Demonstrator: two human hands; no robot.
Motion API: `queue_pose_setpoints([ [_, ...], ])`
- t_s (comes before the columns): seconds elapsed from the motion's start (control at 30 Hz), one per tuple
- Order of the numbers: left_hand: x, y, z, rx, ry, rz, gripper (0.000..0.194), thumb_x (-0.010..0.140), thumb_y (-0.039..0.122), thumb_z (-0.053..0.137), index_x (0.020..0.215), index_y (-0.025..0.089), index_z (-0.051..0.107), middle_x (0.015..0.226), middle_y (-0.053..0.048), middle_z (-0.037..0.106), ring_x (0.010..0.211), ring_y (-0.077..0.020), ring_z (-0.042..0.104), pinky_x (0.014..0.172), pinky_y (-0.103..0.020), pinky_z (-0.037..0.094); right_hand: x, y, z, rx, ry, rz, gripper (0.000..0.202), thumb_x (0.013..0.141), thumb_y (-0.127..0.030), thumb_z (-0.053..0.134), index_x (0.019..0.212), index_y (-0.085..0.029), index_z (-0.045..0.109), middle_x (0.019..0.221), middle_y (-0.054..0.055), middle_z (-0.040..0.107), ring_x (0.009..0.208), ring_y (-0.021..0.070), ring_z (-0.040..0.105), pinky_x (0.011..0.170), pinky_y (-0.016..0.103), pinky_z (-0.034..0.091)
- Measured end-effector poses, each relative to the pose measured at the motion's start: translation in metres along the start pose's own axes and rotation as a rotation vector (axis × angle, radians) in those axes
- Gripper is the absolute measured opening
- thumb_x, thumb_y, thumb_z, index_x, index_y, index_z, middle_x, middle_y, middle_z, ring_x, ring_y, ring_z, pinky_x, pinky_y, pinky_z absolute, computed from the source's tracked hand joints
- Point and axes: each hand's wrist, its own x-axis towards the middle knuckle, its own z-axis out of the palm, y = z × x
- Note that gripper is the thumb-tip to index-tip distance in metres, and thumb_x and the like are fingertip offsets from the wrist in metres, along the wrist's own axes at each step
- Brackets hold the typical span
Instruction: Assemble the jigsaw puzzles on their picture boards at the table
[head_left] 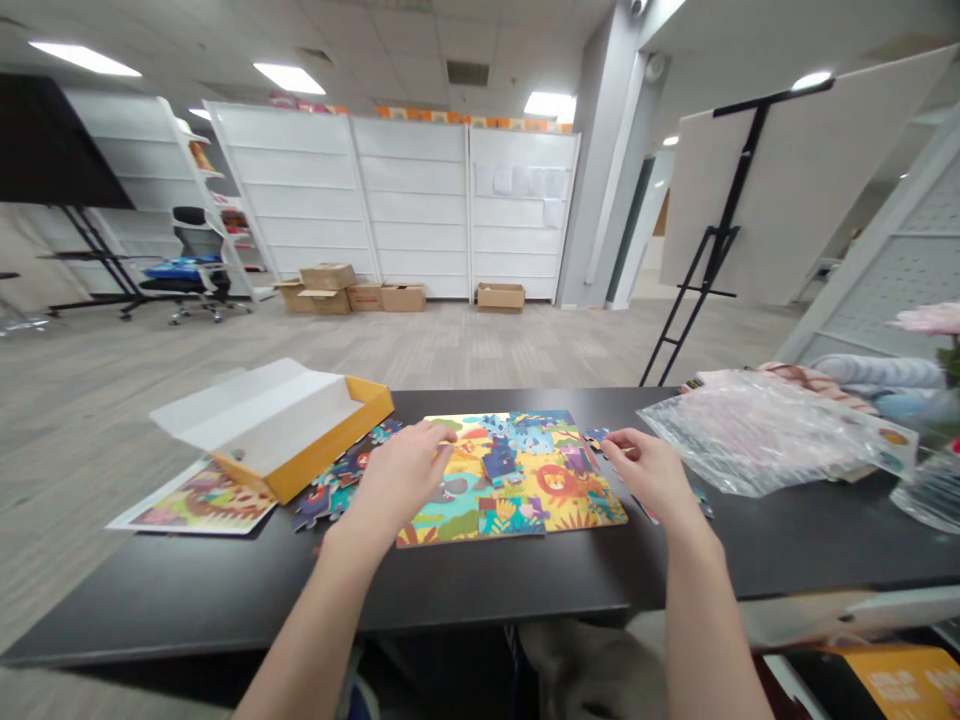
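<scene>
A colourful animal jigsaw puzzle (559, 485), mostly joined, lies flat on the black table (480, 590); a lion shows at its right. My left hand (409, 465) reaches over the puzzle's left part, thumb and forefinger apart, and hides some of it. At the right edge, my right hand (649, 465) has its fingertips pinched at a small dark blue puzzle piece (597, 437). Several loose pieces (330, 495) are heaped left of my left hand. A few more lie partly hidden under my right hand.
A yellow box (330, 435) with a white inside stands at the left, over a giraffe picture sheet (206, 500). Clear plastic packaging (765, 425) lies at the right, near a glass vase (930, 490) with flowers. Behind the table stands a board on a black easel (712, 255).
</scene>
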Motion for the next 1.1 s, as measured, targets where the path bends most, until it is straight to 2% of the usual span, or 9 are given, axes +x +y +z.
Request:
queue_pose_setpoints([
  [0.13,-0.014,-0.071,-0.015,0.122,-0.06,-0.206,0.038,0.097,0.021,0.034,0.113,0.021,0.068,0.116,-0.007,0.073,0.109,-0.0253,0.067,0.092,-0.034,0.048,-0.002,-0.01,0.012,-0.023,-0.012,-0.058,0.031,0.082,-0.044,0.054,0.085,-0.02,0.074,0.074,0.006,0.075,0.067,0.0221,0.068,0.063,0.031,0.045],
  [0.2,-0.023,-0.095,-0.02,0.143,-0.105,-0.263,0.036,0.095,0.024,0.037,0.11,0.021,0.07,0.113,-0.009,0.074,0.108,-0.0269,0.067,0.091,-0.036,0.048,-0.003,-0.016,0.017,-0.03,-0.014,-0.074,0.031,0.082,-0.044,0.054,0.085,-0.02,0.074,0.076,0.006,0.076,0.069,0.0225,0.068,0.063,0.031,0.046],
  [0.27,-0.03,-0.107,-0.021,0.135,-0.149,-0.27,0.034,0.094,0.034,0.042,0.108,0.021,0.07,0.111,-0.009,0.075,0.107,-0.0283,0.067,0.09,-0.036,0.049,-0.004,-0.024,0.021,-0.035,-0.01,-0.085,0.031,0.082,-0.044,0.054,0.085,-0.02,0.074,0.076,0.006,0.076,0.07,0.023,0.069,0.064,0.031,0.046],
  [0.4,-0.04,-0.111,-0.017,0.112,-0.239,-0.258,0.039,0.087,0.049,0.055,0.112,0.023,0.07,0.115,-0.009,0.073,0.108,-0.0288,0.067,0.092,-0.036,0.049,-0.007,-0.042,0.028,-0.007,-0.018,-0.1,0.03,0.082,-0.043,0.054,0.083,-0.02,0.073,0.075,0.005,0.075,0.069,0.0218,0.069,0.065,0.031,0.046],
  [0.57,-0.046,-0.108,-0.011,0.114,-0.278,-0.237,0.054,0.075,0.044,0.07,0.122,0.02,0.064,0.124,-0.012,0.068,0.111,-0.0298,0.065,0.094,-0.037,0.049,-0.01,-0.059,0.042,0.016,-0.03,-0.152,0.03,0.082,-0.042,0.052,0.08,-0.019,0.072,0.072,0.006,0.074,0.064,0.021,0.067,0.062,0.031,0.045],
  [0.67,-0.049,-0.109,-0.013,0.124,-0.269,-0.21,0.045,0.081,0.037,0.063,0.122,0.018,0.064,0.123,-0.013,0.069,0.113,-0.0302,0.065,0.095,-0.038,0.049,-0.01,-0.064,0.05,0.033,-0.039,-0.197,0.03,0.083,-0.041,0.051,0.08,-0.02,0.071,0.073,0.006,0.074,0.064,0.0211,0.067,0.063,0.031,0.046],
  [0.77,-0.051,-0.113,-0.015,0.094,-0.248,-0.161,0.037,0.091,0.029,0.047,0.122,0.018,0.064,0.124,-0.012,0.069,0.115,-0.0275,0.065,0.098,-0.036,0.047,-0.009,-0.064,0.051,0.039,-0.042,-0.23,0.028,0.083,-0.041,0.052,0.08,-0.02,0.071,0.077,0.006,0.075,0.063,0.0204,0.066,0.064,0.031,0.047],
  [0.87,-0.053,-0.12,-0.016,0.094,-0.207,-0.156,0.039,0.097,0.022,0.033,0.121,0.017,0.064,0.121,-0.012,0.071,0.113,-0.0261,0.066,0.097,-0.036,0.047,-0.007,-0.059,0.048,0.003,-0.041,-0.24,0.028,0.082,-0.042,0.053,0.08,-0.021,0.072,0.076,0.006,0.075,0.064,0.021,0.067,0.064,0.031,0.047],
  [1.1,-0.06,-0.12,-0.014,0.153,-0.154,-0.183,0.035,0.094,0.018,0.041,0.122,0.024,0.062,0.123,-0.007,0.071,0.113,-0.0249,0.066,0.096,-0.035,0.048,-0.008,-0.056,0.044,-0.021,-0.034,-0.235,0.028,0.082,-0.042,0.054,0.078,-0.021,0.072,0.076,0.006,0.076,0.066,0.0217,0.068,0.064,0.031,0.047],
])
